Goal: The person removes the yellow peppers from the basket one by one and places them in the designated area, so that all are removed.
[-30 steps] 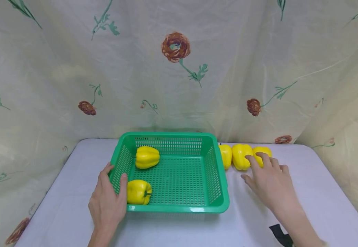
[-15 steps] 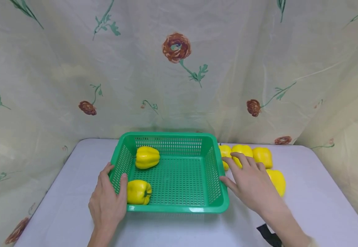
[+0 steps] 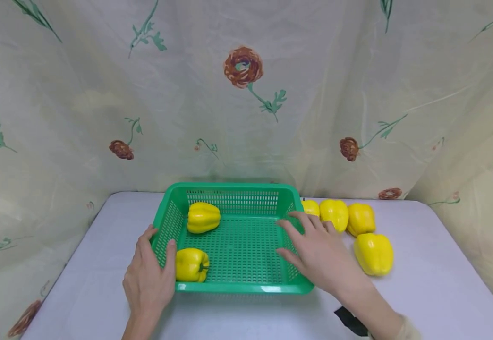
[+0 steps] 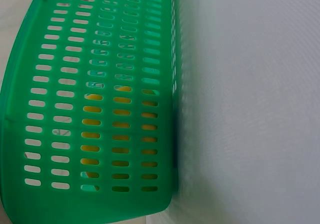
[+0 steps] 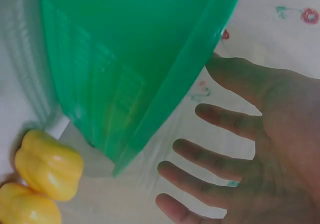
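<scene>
A green plastic basket [image 3: 246, 287] with slotted walls sits on the table. Two yellow bell peppers lie in it: one bell pepper [image 3: 203, 217] at the back left, the other bell pepper [image 3: 191, 265] at the front left. My left hand [image 3: 149, 278] grips the basket's left rim, thumb over the edge. Over the right rim hovers my right hand [image 3: 325, 257], its fingers spread and holding nothing. The right wrist view shows its palm and separated fingers beside the basket wall [image 5: 125, 84]. In the left wrist view, yellow shows through the slotted wall [image 4: 75, 154].
Right of the basket, several more yellow bell peppers [image 3: 334, 216] stand in a back row, the leftmost partly hidden. Another bell pepper [image 3: 374, 255] lies nearer the front. A flowered curtain [image 3: 242, 141] hangs behind the white-covered table [image 3: 425, 278].
My right hand has moved left, from over the peppers to over the basket's right rim, uncovering the front-right pepper. The left hand and basket have stayed put.
</scene>
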The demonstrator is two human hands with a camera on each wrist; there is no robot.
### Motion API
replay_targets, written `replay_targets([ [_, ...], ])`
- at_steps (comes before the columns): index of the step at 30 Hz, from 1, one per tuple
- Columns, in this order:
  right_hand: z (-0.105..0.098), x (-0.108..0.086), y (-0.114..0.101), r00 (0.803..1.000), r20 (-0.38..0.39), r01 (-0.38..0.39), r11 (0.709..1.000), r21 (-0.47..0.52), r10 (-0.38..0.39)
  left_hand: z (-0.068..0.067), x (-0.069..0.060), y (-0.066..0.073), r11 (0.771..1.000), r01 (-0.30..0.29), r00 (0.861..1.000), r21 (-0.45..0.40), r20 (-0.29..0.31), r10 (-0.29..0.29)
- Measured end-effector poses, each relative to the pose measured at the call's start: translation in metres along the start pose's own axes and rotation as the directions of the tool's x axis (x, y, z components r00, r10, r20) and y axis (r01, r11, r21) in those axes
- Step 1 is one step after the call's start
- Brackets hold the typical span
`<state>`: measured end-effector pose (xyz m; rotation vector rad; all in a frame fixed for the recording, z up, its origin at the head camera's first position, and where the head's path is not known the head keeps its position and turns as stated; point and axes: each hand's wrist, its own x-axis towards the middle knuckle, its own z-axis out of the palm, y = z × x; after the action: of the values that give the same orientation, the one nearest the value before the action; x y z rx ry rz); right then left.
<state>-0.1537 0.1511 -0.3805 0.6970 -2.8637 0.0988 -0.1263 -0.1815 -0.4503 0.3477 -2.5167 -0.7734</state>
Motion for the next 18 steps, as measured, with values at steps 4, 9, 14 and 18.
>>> replay_targets([
  [4,0.002,0.003,-0.008,0.999,-0.004,0.034,0.999,-0.001,-0.034,0.000,0.000,0.001,1.000,0.001,1.000,-0.001,0.003,-0.001],
  [9,0.004,0.008,-0.018,0.997,-0.009,0.077,0.997,0.002,-0.077,0.000,0.000,0.001,1.000,0.005,1.000,0.002,0.008,-0.005],
  [14,0.003,0.017,-0.030,0.991,0.002,0.134,0.991,0.018,-0.134,-0.001,0.001,0.001,1.000,0.006,1.000,-0.001,0.008,-0.006],
  [18,0.003,0.025,-0.039,0.986,0.026,0.165,0.986,0.036,-0.166,-0.002,0.001,0.001,1.000,0.012,1.000,0.000,0.013,-0.012],
])
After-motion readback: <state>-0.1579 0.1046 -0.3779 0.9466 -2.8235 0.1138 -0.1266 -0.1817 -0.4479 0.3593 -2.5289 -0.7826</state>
